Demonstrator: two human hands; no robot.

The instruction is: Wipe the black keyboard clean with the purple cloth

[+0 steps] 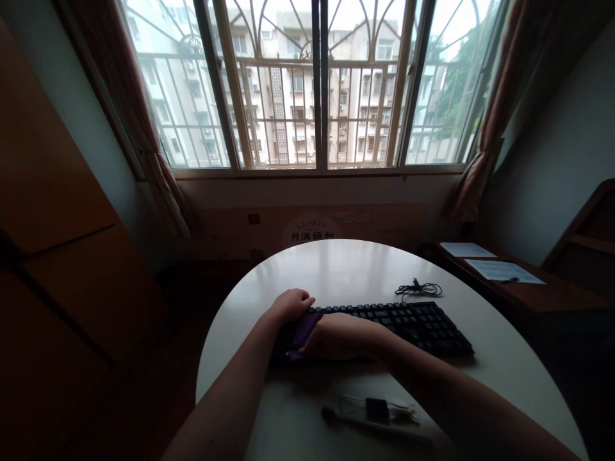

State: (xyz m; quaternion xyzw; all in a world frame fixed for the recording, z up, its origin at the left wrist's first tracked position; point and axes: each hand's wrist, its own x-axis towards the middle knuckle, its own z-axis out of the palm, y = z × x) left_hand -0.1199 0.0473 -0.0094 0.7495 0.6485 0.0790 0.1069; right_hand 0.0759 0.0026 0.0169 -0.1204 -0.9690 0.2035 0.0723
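Note:
A black keyboard (423, 323) lies across the white round table. My right hand (339, 336) presses a purple cloth (306, 328) onto the keys at its left end, fingers bent round the cloth. At the keyboard's far left corner is my left hand (291, 303), its fingers curled over the edge and partly hidden. Nearer to me on the table lie a wire keycap puller (377, 408) with a black middle and a brush (369, 424) with a dark head. My right forearm passes over the keyboard's front edge and hides part of it.
A coiled black cable (419, 289) sits behind the keyboard on the table (336, 266). To the right, papers (504, 271) and a dark pen rest on a brown wooden surface (567, 291). A wooden cabinet (52, 192) stands on the left, and a barred window (317, 89) is ahead.

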